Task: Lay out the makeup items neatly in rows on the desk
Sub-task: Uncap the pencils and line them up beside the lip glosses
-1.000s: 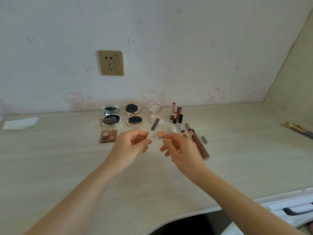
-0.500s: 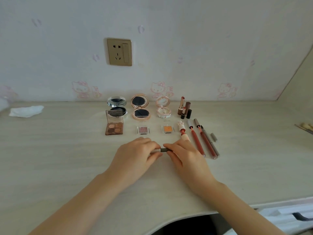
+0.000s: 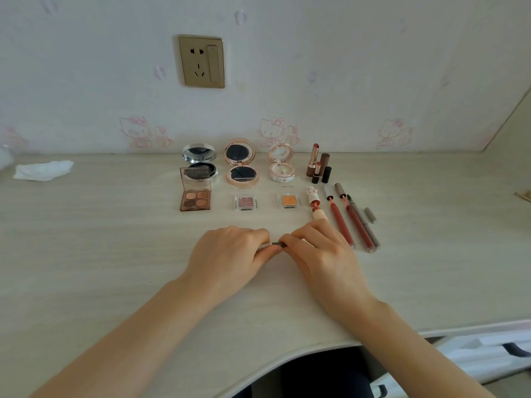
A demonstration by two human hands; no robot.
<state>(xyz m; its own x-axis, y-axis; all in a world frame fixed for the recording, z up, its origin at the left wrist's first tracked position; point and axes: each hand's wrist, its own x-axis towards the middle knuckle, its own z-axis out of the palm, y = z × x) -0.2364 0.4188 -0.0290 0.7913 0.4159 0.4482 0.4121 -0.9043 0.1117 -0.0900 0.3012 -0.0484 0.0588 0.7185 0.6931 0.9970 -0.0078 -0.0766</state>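
Observation:
A thin grey makeup pencil [image 3: 275,243] lies level just above the desk [image 3: 100,254], mostly hidden by my fingers. My left hand [image 3: 230,251] pinches its left end and my right hand [image 3: 319,248] pinches its right end. Behind them stand rows of makeup: three open compacts [image 3: 241,162], an eyeshadow palette [image 3: 195,196], two small single shadow pans [image 3: 245,203], several lipsticks [image 3: 317,165], a lip gloss with a cat cap [image 3: 314,208], two red lip liners [image 3: 342,222] and a grey pencil with its cap [image 3: 370,215] beside it.
A crumpled white tissue [image 3: 43,170] lies at the far left by the wall. A wall socket [image 3: 201,61] sits above the desk. Brushes [image 3: 524,195] show at the right edge. The desk's curved front edge and a white drawer [image 3: 488,351] are at the lower right.
Both hands came down from in front of the rows to just above the desk, turning the pencil from tilted upright to level. Over the last half second they barely moved.

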